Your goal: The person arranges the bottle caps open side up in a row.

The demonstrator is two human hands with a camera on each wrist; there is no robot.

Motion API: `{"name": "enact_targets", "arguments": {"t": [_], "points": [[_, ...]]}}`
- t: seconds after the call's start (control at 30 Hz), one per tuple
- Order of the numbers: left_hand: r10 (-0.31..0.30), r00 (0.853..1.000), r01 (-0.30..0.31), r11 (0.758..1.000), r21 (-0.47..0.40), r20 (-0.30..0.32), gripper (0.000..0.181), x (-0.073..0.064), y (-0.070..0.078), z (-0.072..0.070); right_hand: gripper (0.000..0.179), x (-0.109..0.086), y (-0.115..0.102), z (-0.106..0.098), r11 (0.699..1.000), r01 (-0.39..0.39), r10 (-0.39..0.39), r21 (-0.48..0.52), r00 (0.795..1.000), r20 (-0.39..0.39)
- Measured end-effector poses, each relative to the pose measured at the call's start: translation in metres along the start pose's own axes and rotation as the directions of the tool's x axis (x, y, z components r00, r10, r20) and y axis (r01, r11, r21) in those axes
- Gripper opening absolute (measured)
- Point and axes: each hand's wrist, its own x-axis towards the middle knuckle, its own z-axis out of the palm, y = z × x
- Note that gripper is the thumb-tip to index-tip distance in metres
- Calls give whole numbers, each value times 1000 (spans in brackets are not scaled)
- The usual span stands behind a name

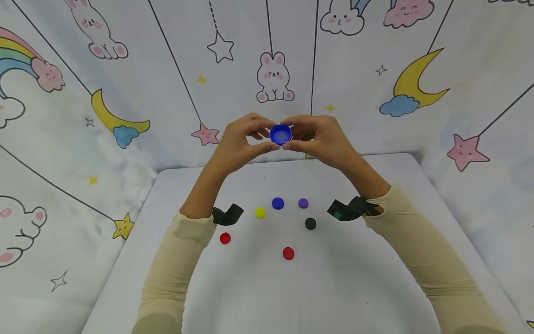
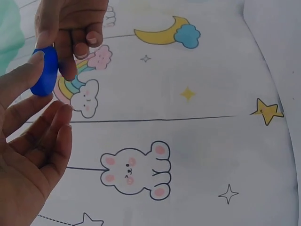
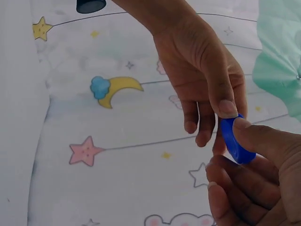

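A blue bottle cap (image 1: 281, 134) is raised above the far edge of the table, its hollow side toward the head camera. My left hand (image 1: 239, 144) pinches the cap's left side between thumb and fingers. From the other side, my right hand (image 1: 323, 139) pinches the same cap. In the left wrist view the blue cap (image 2: 45, 70) is seen edge-on, with a thumb over part of it. Thumbs from both hands press the cap (image 3: 236, 141) in the right wrist view.
On the white table (image 1: 359, 278) lie a yellow cap (image 1: 260, 213), a second blue cap (image 1: 277, 203), a purple cap (image 1: 303, 203), a black cap (image 1: 310, 223), a red cap (image 1: 225, 238) and another red cap (image 1: 288, 253). A cartoon-printed backdrop (image 1: 238, 93) stands behind.
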Motion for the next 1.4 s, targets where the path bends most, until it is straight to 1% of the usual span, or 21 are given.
{"name": "enact_targets", "arguments": {"t": [0.17,0.33,0.53,0.7,0.77,0.83,0.93,1.0,1.13,1.27,1.4], "points": [[-79,996,75,994,80,49,37,-15,-18,4,40,2,16,19,998,-56,59,-37,994,93],[-169,982,159,981,111,88,37,-28,-38,11,39,1,30,41,994,-98,103,-40,984,146],[-262,954,243,960,137,145,39,-44,-56,18,41,-2,44,67,984,-163,174,-71,964,200],[-326,932,300,939,168,157,39,-59,-71,21,43,-2,58,91,979,-176,197,-102,948,250],[-352,921,320,928,190,168,39,-64,-77,22,43,-2,64,100,978,-181,202,-103,943,265],[-383,906,342,914,218,181,39,-70,-82,23,43,-2,68,109,977,-187,209,-103,935,285],[-415,888,363,896,255,197,40,-80,-88,24,43,-3,72,122,976,-196,218,-101,922,321],[-426,882,368,890,269,202,41,-86,-92,25,44,-5,74,130,974,-203,226,-101,914,337],[-437,874,375,885,275,212,42,-101,-103,30,43,-10,77,146,971,-216,239,-105,902,360],[-456,864,393,875,282,212,41,-122,-113,37,40,-19,83,167,971,-213,238,-106,888,393],[-487,847,413,856,311,214,39,-144,-122,46,38,-30,90,191,970,-176,232,-167,872,431]]}}
